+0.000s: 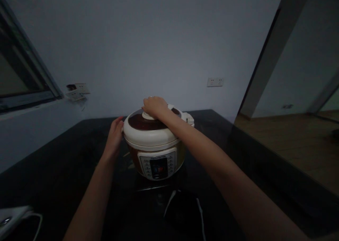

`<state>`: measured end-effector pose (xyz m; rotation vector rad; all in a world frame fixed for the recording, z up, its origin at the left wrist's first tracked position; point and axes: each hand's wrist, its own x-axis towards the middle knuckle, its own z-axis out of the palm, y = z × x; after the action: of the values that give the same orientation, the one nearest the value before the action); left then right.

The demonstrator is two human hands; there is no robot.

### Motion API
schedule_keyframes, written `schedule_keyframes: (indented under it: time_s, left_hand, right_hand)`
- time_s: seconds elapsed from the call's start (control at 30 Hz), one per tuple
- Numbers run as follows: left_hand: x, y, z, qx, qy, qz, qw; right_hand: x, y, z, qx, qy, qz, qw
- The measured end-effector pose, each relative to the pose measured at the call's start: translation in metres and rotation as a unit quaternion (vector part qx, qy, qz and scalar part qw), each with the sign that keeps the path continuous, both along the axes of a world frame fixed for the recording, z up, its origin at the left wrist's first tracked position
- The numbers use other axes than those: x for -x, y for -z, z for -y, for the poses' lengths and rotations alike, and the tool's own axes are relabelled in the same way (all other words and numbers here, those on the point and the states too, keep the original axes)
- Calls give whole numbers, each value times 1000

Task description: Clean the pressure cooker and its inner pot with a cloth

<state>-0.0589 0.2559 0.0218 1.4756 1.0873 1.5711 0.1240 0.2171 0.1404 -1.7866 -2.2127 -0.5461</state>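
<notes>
An electric pressure cooker with a cream rim and a front control panel stands upright on a dark, glossy counter. My right hand reaches across the lid and is closed around the handle on top. The lid sits on the pot, with no visible gap at the rim. My left hand rests against the cooker's left side at rim height. Its fingers curl around the edge there, partly hidden behind the rim. A cream latch-like part sticks out on the cooker's right side.
Nearer me on the counter lies a dark item with white cords. A white device with a cable is at the lower left. Wall sockets are behind, with a window on the left.
</notes>
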Motion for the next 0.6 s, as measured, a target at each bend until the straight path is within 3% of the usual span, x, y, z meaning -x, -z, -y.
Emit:
schedule_keyframes:
  time_s: [0.6]
  left_hand:
    - [1, 2, -2, -14, 10, 10, 1000]
  right_hand:
    - [-3, 0, -1, 1, -14, 39, 999]
